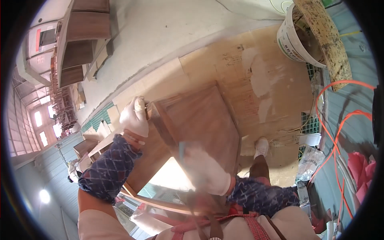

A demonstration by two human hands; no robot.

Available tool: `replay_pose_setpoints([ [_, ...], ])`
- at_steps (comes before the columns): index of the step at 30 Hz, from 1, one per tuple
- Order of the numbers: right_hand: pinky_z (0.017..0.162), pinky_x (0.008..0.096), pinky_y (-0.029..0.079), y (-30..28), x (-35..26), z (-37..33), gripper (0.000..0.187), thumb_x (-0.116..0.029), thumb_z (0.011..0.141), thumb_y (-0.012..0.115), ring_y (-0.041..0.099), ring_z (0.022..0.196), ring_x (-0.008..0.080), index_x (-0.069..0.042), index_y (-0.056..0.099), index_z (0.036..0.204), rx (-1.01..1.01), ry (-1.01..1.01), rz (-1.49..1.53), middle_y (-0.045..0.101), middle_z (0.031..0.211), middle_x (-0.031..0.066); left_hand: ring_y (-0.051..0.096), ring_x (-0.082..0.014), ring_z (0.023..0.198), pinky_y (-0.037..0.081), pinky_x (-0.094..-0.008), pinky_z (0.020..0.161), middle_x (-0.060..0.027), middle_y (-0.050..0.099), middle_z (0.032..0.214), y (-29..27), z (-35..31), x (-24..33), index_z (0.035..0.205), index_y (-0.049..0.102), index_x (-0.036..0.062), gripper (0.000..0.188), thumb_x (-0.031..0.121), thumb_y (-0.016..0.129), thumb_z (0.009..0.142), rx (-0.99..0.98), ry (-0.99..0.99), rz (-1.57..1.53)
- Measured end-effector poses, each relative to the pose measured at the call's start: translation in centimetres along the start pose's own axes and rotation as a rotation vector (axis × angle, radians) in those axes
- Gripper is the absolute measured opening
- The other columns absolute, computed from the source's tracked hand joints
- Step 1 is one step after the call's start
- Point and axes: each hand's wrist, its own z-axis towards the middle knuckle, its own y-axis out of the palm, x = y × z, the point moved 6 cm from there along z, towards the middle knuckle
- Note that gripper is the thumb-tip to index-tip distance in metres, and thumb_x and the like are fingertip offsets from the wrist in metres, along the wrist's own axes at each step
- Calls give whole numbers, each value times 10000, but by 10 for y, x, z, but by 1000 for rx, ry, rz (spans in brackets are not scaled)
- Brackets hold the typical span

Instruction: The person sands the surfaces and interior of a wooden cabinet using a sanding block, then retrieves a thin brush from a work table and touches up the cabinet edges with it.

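Head view: brown, boxy wooden cabinet (204,120), over tan cardboard floor covering (224,64), is being gripped at its corner by white-gloved L hand (135,118); its face is prob. being rubbed by blurred white-gloved R hand (206,170), finger state untellable; steady L hold is being called for next.

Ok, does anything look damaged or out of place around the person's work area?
Yes. The brown cardboard floor covering looks damaged: beyond and to the right of the brown wooden furniture piece, a ragged pale patch suggests its surface has peeled.
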Motion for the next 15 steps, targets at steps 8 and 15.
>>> replay_pose_setpoints([
  [8, 1133, 520, 250, -46, 58, 59, 668, -220, 792, 677, 358, 1357, 427, -28, 440, 1387, 255, -220, 177, 405, 1452, 230, 530, -139, 728, 437, -283, 699, -49, 587, 766, 15, 6, 4, 880, 624, 7, 430, 253, 316, 1052, -71, 108, -114],
  [15, 1114, 431, 328, -23, 259, 38, 441, -176, 857, 624, 476, 1256, 389, -21, 563, 1265, 551, 116, 216, 557, 1290, 220, 558, -161, 939, 453, -327, 899, -77, 604, 977, 13, 3, -32, 1047, 542, 18, 437, 397, 326, 1052, -270, -232, -829],
])
